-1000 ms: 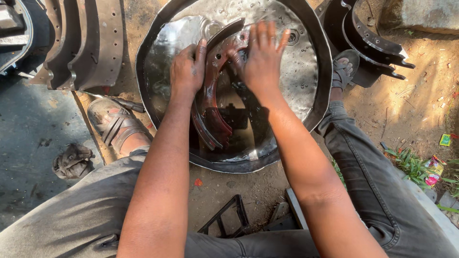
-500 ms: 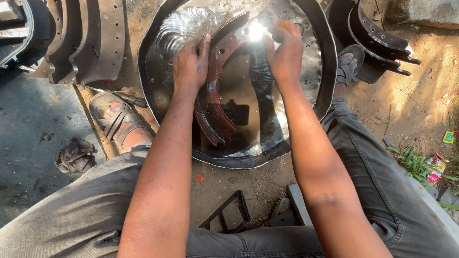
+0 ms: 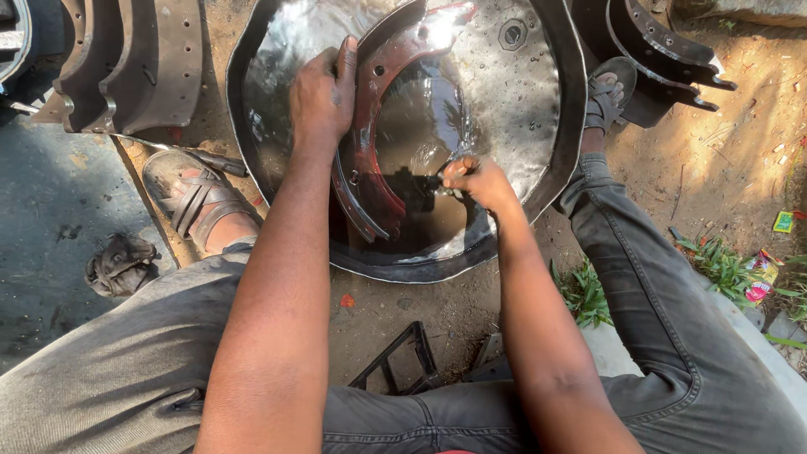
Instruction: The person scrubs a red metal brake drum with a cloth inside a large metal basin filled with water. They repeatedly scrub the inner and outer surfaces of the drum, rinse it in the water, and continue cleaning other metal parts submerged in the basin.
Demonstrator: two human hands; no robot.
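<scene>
A large round metal basin holds shiny liquid on the dirt between my feet. A curved reddish brake shoe stands in it on edge. My left hand grips the shoe's outer rim near its top. My right hand is down at the liquid's surface at the lower middle, fingers closed around a small dark object that is partly under the liquid; I cannot tell what it is.
More curved brake shoes lean at the top left and top right. My sandalled feet flank the basin. A crumpled rag lies at the left; a black metal frame lies between my legs.
My right hand has come off the top of the shoe and dropped toward me to the liquid, closing on a small dark object. My left hand stays on the shoe.
</scene>
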